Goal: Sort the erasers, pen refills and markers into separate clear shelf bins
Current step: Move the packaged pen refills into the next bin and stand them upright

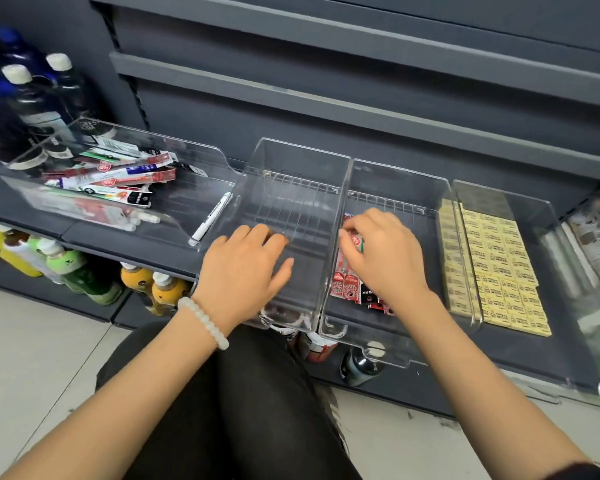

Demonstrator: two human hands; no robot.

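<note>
A grey metal shelf (pixel 125 237) carries four clear plastic bins side by side. The far-left bin (pixel 201 157) sits skewed and holds a loose heap of packaged pen refills (pixel 118 174) in red, white and blue wrappers, with white markers (pixel 136 220) lying at its front edge. One more white marker with a black cap (pixel 211 219) leans against its right wall. Print on the wrappers is too small to read.

The second bin (pixel 291 161) is bare inside; the left hand (pixel 246 268), a pale bead bracelet (pixel 205 322) on its wrist, lies flat in it with fingers relaxed and spread on the floor of the bin, holding nothing.

The third bin (pixel 395 174) holds red-and-white refill packets (pixel 347 282) lined along its left wall. The right hand (pixel 381 251) reaches into it, fingers curled, pinching one packet (pixel 357 242) with a red round logo and a green edge; the hand covers much of the row.

The fourth bin (pixel 520 202) is packed with neat rows of yellow erasers (pixel 499 268), each printed with dark text that cannot be made out.

Behind the far-left bin stand dark bottles with white caps (pixel 39 88); embossed lettering on that bin's rear rim is unclear. Under the shelf are yellow, green and orange drink bottles (pixel 66 265). The person's dark-trousered knees (pixel 229 393) press near the lower shelf over a pale tiled floor (pixel 32 341).
</note>
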